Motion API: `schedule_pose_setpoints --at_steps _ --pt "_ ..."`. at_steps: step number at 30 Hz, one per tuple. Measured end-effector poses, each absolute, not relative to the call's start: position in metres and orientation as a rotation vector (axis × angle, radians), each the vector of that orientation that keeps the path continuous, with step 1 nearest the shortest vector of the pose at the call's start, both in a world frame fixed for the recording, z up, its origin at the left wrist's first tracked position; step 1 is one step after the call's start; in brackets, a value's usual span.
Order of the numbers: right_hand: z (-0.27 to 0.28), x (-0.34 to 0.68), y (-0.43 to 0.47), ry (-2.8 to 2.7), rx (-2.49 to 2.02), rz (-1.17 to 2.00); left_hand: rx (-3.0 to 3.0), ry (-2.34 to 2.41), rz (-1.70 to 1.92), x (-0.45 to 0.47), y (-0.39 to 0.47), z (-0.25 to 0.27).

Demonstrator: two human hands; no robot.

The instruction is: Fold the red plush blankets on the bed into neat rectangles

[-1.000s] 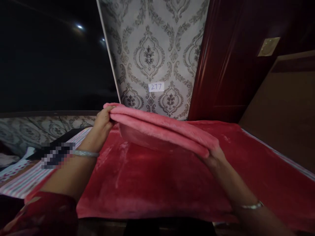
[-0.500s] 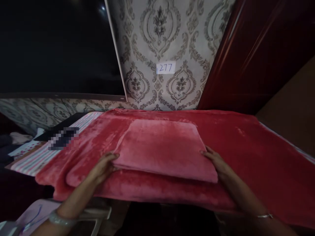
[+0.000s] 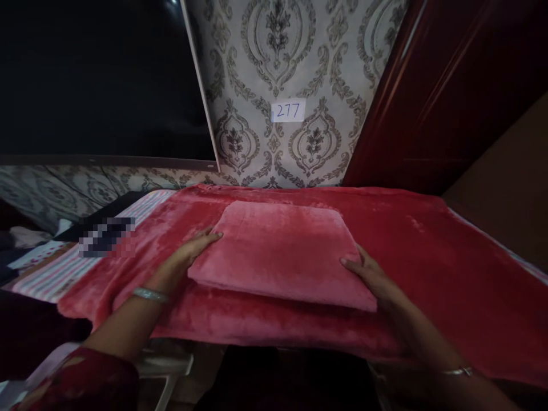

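Note:
A pink plush cloth point(image 3: 278, 254), folded into a thick flat rectangle, lies on a larger red plush blanket point(image 3: 449, 285) that covers the table. My left hand point(image 3: 199, 246) holds its left edge, thumb on top and the other fingers along the side, partly hidden. At the right edge my right hand point(image 3: 369, 270) grips in the same way, thumb resting on the upper face. The folded cloth's front edge shows stacked layers, a little above a roll-like front fold of the blanket.
A striped cloth point(image 3: 55, 282) shows under the blanket at the left, with a blurred dark object point(image 3: 107, 235) on it. Behind are a large dark screen point(image 3: 103, 80), patterned wallpaper with a "277" label point(image 3: 288, 110), and a dark red glossy panel point(image 3: 411, 114). A light-coloured stool point(image 3: 171, 365) stands below.
My left hand has moved up and away from me along the cloth's left edge, from near its front corner. My right hand's thumb has slid slightly further onto the top. The view has tilted slightly.

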State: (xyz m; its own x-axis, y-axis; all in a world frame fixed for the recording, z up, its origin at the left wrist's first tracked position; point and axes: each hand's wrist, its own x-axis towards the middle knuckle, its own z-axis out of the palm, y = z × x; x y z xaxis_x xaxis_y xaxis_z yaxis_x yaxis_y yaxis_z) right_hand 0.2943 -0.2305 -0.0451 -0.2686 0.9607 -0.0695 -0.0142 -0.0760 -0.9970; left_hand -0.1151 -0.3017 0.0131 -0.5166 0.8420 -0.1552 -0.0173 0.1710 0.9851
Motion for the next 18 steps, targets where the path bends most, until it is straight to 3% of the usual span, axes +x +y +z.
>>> schedule_pose_setpoints --at_steps 10,14,16,18 --pt "-0.058 0.319 -0.221 -1.476 -1.251 1.413 0.718 1.826 1.414 -0.124 -0.328 -0.003" --pt "-0.043 0.314 -0.216 -1.720 -1.295 0.817 1.548 2.178 1.470 -0.094 -0.349 -0.002" --pt "-0.030 0.291 -0.220 -1.920 -1.078 0.640 2.169 1.971 1.251 -0.060 -0.365 -0.010" --pt "-0.018 0.256 -0.228 -2.159 -0.754 0.678 2.726 1.515 0.963 -0.024 -0.378 -0.023"
